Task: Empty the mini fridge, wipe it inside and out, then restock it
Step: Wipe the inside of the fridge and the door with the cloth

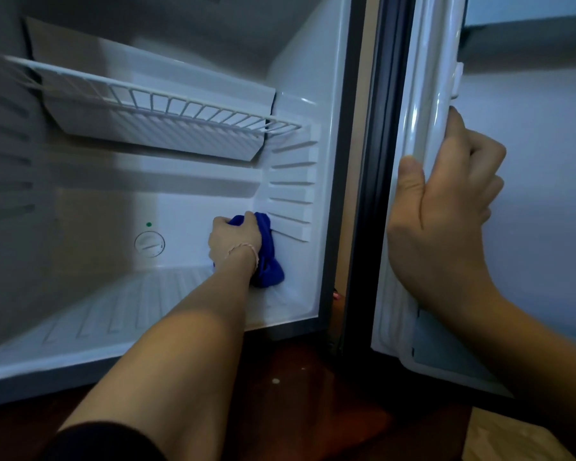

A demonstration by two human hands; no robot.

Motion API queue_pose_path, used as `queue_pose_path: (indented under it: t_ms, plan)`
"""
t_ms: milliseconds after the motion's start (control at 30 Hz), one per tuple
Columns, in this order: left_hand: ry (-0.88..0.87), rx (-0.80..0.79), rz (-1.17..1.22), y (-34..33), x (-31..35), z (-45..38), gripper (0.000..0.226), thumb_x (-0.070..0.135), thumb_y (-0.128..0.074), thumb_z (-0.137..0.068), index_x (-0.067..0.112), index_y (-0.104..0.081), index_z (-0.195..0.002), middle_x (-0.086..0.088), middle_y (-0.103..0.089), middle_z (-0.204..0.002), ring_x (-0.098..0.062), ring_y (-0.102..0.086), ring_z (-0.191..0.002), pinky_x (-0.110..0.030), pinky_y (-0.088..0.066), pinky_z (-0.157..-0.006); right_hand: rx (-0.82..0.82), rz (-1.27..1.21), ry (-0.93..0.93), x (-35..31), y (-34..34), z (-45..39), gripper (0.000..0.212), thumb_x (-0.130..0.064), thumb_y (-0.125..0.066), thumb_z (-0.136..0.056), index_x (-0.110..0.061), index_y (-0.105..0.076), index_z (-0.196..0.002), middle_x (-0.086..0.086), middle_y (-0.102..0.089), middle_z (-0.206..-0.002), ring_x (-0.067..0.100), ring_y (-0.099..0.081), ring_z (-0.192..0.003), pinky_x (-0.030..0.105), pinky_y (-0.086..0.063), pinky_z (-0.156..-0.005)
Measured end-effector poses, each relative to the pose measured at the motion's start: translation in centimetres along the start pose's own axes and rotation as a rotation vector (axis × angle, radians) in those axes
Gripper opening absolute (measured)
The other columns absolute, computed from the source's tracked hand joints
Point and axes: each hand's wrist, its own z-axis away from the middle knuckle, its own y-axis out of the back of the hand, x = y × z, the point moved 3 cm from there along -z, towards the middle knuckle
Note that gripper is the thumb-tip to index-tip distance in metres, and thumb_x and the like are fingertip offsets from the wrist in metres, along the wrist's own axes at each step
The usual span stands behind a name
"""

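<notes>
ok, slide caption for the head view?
Left hand wipes the emptied fridge's back corner with blue cloth; right hand holds door.

There is a single view, from a wide-angle camera worn on the person's head. It looks forward and down, straight into the open mini fridge point(293, 78) from close range, at about the level of the white wire shelf point(153, 101). The cavity fills the left and centre of the frame; the inner face of the open door point(423, 94) fills the right, nearer the lens. Both forearms enter from the bottom edge. A strip of dark wooden floor point(300, 377) shows below the cabinet. The wide lens bends straight edges near the borders.
</notes>
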Motion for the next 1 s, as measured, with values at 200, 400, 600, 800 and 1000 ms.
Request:
queue_pose_path:
  t_ms: [200, 400, 600, 800, 1000]
  plan:
    - [0.056, -0.088, 0.102, 0.7, 0.8, 2.5, 0.045, 0.052, -0.061, -0.086, 0.016, -0.052, -0.111, -0.003, -0.056, -0.103, -0.027, -0.055, -0.089, -0.034, -0.045, -0.081, -0.015, 0.013, -0.02, -0.4, 0.0, 0.1, 0.064, -0.022, -0.043, -0.095, -0.012, -0.024, -0.156, 0.009, -0.034, -0.137, 0.015, -0.03, -0.112, 0.036, -0.031, -0.095]
    - [0.013, -0.112, 0.307, 1.8, 2.7, 7.2, 0.049, 0.05, -0.074, -0.074, 0.02, -0.053, -0.108, 0.003, -0.059, -0.092, -0.02, -0.061, -0.083, -0.04, -0.056, -0.088, -0.061, 0.03, -0.044, -0.7, 0.2, 0.2, 0.074, -0.001, -0.052, -0.089, -0.01, -0.023, -0.155, 0.011, -0.032, -0.139, 0.016, -0.028, -0.112, 0.034, -0.029, -0.103]
    - [-0.477, -0.08, 0.23, 2.5, 9.6, 11.1, 0.03, 0.045, -0.074, -0.078, 0.027, -0.059, -0.097, 0.008, -0.063, -0.095, -0.01, -0.061, -0.085, -0.023, -0.048, -0.073, -0.046, -0.012, 0.019, -0.7, 0.0, 0.0, 0.07, 0.002, -0.047, -0.086, 0.002, -0.024, -0.152, 0.017, -0.033, -0.132, 0.025, -0.042, -0.115, 0.043, -0.041, -0.106]
    - [-0.581, 0.059, 0.127, 0.4, 6.8, 9.1, 0.018, 0.045, -0.058, -0.092, 0.03, -0.053, -0.1, 0.001, -0.054, -0.116, -0.025, -0.053, -0.107, -0.025, -0.035, -0.083, -0.047, -0.02, 0.049, -0.4, 0.0, -0.1, 0.067, 0.003, -0.045, -0.087, 0.002, -0.025, -0.151, 0.014, -0.032, -0.129, 0.03, -0.048, -0.109, 0.045, -0.051, -0.091]
    - [-0.368, 0.056, 0.06, -0.5, 5.1, 3.9, 0.03, 0.043, -0.053, -0.096, 0.02, -0.057, -0.114, -0.004, -0.055, -0.122, -0.032, -0.056, -0.107, -0.028, -0.037, -0.082, -0.05, -0.017, 0.081, -0.1, -0.2, -0.3, 0.068, 0.006, -0.046, -0.087, 0.002, -0.025, -0.152, 0.006, -0.028, -0.122, 0.032, -0.05, -0.101, 0.045, -0.053, -0.077]
